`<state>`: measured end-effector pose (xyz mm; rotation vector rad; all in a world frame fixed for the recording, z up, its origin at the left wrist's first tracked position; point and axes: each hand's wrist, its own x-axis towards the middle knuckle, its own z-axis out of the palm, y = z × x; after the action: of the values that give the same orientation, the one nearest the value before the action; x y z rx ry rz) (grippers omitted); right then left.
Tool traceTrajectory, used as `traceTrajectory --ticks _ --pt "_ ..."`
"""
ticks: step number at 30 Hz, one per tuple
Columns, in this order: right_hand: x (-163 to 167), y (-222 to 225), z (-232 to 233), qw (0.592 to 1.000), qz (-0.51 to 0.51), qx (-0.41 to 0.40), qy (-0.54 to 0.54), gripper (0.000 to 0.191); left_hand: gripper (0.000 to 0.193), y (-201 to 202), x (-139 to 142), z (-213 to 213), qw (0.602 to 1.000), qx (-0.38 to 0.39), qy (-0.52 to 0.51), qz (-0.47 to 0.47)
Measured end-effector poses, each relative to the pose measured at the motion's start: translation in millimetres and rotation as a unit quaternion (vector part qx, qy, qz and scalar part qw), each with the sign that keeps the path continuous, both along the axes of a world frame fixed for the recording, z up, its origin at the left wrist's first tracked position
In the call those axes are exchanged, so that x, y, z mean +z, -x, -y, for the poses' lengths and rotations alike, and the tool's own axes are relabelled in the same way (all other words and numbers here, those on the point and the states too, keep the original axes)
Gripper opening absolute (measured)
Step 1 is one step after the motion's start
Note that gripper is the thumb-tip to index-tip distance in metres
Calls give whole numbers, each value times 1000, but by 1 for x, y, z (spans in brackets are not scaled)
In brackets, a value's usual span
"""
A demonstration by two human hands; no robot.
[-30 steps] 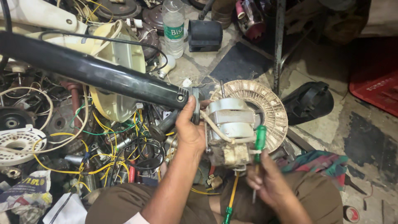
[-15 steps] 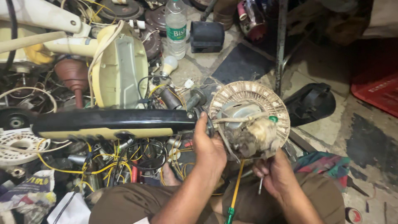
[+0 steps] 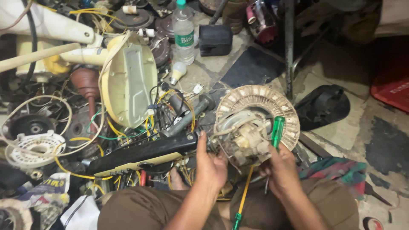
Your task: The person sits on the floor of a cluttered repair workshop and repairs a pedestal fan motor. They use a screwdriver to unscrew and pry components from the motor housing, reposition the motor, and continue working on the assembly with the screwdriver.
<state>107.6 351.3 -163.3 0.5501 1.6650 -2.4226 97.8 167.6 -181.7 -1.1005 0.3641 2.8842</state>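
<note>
A dusty fan motor [image 3: 243, 137] with a round ribbed cream guard plate [image 3: 286, 111] sits in front of me, joined to a black and cream fan stem [image 3: 140, 154] that lies to the left. My left hand [image 3: 209, 164] grips the stem's neck where it meets the motor. My right hand [image 3: 280, 168] holds a green-handled screwdriver [image 3: 277, 132] upright against the motor's right side. A second screwdriver with a yellow shaft and green handle [image 3: 241, 203] lies between my knees.
Left of me is a heap of wires, a cream fan base [image 3: 130, 83], a white grille part [image 3: 36, 147] and a dark red funnel-shaped part [image 3: 85, 83]. A plastic water bottle [image 3: 183, 32], a white bulb [image 3: 177, 71], a black housing [image 3: 321, 106], a metal post [image 3: 289, 44] and a checked cloth [image 3: 336, 170] surround the motor.
The fan stem has swung down from a high diagonal to lie low at the left. The motor has turned with it, and my right hand has brought the green screwdriver up beside the motor.
</note>
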Motion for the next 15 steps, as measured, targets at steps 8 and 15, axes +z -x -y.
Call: traceTrajectory --ticks 8,15 --pt "0 -41 9 999 -24 2 43 18 60 -9 27 7 996 11 41 76" --pt "-44 37 -98 806 -232 -116 -532 36 57 -14 52 18 999 37 22 25"
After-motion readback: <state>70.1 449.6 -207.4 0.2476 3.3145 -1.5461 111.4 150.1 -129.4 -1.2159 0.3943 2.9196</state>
